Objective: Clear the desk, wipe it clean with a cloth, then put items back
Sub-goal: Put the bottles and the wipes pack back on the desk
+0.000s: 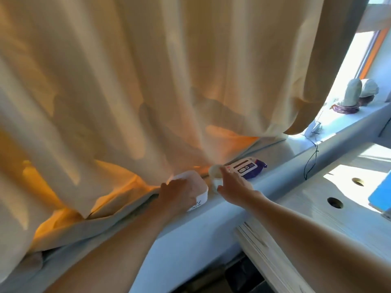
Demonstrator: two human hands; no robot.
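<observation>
The left hand (179, 193) is clamping its curled fingers over a white paper tub (202, 188) on the near windowsill (275, 168). The tub is probably light and crushable, so the rim is likely the safest hold. The right hand (232, 182) is bracketing a small cup (214, 173) just right of the tub, though I cannot tell if it is gripping. A curtain (148, 81) is hanging behind, and the desk (317, 208) is lying to the right.

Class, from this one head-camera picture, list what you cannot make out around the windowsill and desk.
All in the head view:
- The white tub's label, mostly covered by the left hand.
- Whether the right hand grips the cup or only touches it; fingers blurred.
- Whatever stands behind the curtain, which hides it.
- The blue item, cut off by the right edge.
- The wipes pack's print, too small.
</observation>
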